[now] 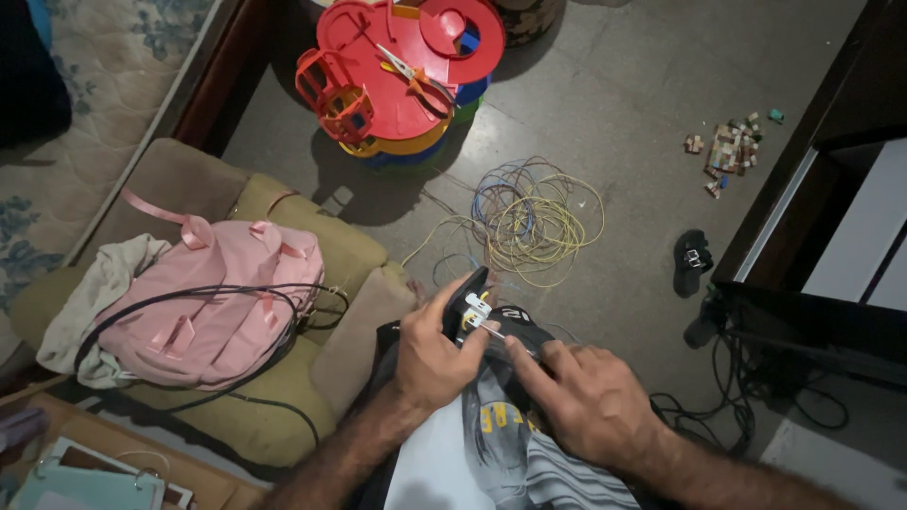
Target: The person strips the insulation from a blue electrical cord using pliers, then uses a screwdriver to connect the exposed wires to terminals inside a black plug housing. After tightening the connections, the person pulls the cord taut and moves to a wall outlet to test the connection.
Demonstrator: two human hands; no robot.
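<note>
A pink backpack [213, 302] lies on the armchair [283, 397]; stacked plastic stools [402, 80], a sandal [693, 260] and small blocks [729, 151] sit on the floor [642, 113].

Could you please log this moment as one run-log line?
left hand: holds black plug | right hand: touches plug's wires | floor: coiled wires | armchair: pink backpack

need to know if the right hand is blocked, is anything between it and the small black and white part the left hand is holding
Nothing visible stands between them. The left hand grips the black and white part over the lap, and the right hand has its forefinger stretched up close to it. Thin wires trail from the part toward the wire coil.
</note>
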